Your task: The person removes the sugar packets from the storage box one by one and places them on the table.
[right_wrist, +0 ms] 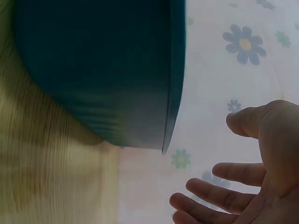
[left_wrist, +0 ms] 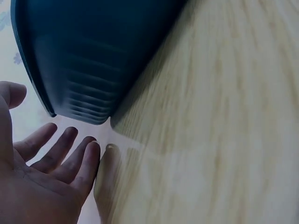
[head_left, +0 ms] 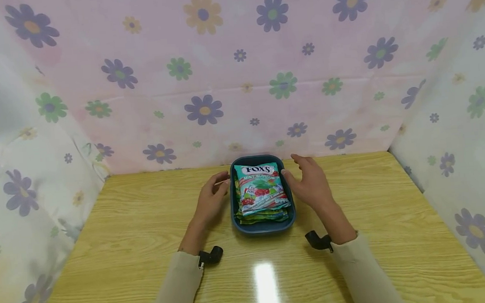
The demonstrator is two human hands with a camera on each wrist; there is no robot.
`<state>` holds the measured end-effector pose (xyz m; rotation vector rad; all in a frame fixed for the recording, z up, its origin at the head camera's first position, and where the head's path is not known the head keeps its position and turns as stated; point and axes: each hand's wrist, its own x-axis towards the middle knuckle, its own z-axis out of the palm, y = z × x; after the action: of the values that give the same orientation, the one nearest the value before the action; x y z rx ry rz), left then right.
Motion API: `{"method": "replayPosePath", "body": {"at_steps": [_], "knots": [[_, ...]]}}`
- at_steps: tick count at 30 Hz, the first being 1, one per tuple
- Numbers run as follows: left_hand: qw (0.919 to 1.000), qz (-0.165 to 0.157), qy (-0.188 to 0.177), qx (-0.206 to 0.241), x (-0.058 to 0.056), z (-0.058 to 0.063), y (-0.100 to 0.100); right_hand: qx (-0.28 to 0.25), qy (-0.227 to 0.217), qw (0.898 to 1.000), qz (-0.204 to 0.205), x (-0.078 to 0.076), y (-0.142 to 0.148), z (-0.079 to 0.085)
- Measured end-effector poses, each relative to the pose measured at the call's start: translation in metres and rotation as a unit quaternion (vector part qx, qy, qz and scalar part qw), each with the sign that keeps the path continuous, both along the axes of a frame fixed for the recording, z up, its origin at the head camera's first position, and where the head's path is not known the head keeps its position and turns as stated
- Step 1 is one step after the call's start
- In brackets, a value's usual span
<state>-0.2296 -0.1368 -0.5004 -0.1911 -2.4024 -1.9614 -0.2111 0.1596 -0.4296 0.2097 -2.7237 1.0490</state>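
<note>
Dark blue tray (head_left: 265,229), one, rounded corners, upright on the desk (head_left: 146,224), about midway along the far edge, its long sides running from near edge to far. Contents: one FOX'S Mint Blossom packet (head_left: 262,187), label up, uppermost and lying lengthwise; beneath it, green-and-yellow packets (head_left: 268,215), count hidden. Hands, two, bare: left hand (head_left: 210,197) beside the tray on the side of the desk's left edge, fingers spread and slightly bent, gripping nothing; right hand (head_left: 311,183) beside the tray on the side of the desk's right edge, thumb well parted from loosely extended fingers, likewise gripping nothing. Both wrist views show gaps between fingers and tray wall. Backing: flower-printed cloth (head_left: 237,76), behind the far edge. Step, as judged: handling of the filled tray, hands at the point of taking hold or letting go; which, cannot be told. Next move, as judged: if the tray is to shift, both palms brought inward against its side walls, with even pressure and the tray kept level, since the top packet lies loose; if not, hands drawn clear without brushing the rim.
</note>
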Motion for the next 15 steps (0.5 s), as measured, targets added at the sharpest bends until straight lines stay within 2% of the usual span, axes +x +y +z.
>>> {"method": "replayPosePath", "body": {"at_steps": [7, 15], "knots": [[0.9980, -0.040, 0.008, 0.048, -0.002, -0.010, 0.001, 0.000, 0.003, 1.000, 0.009, -0.001, -0.012, 0.002], [0.9973, -0.048, 0.017, 0.054, -0.003, -0.011, 0.003, 0.005, 0.012, 1.000, 0.028, 0.001, -0.020, 0.005]]}}
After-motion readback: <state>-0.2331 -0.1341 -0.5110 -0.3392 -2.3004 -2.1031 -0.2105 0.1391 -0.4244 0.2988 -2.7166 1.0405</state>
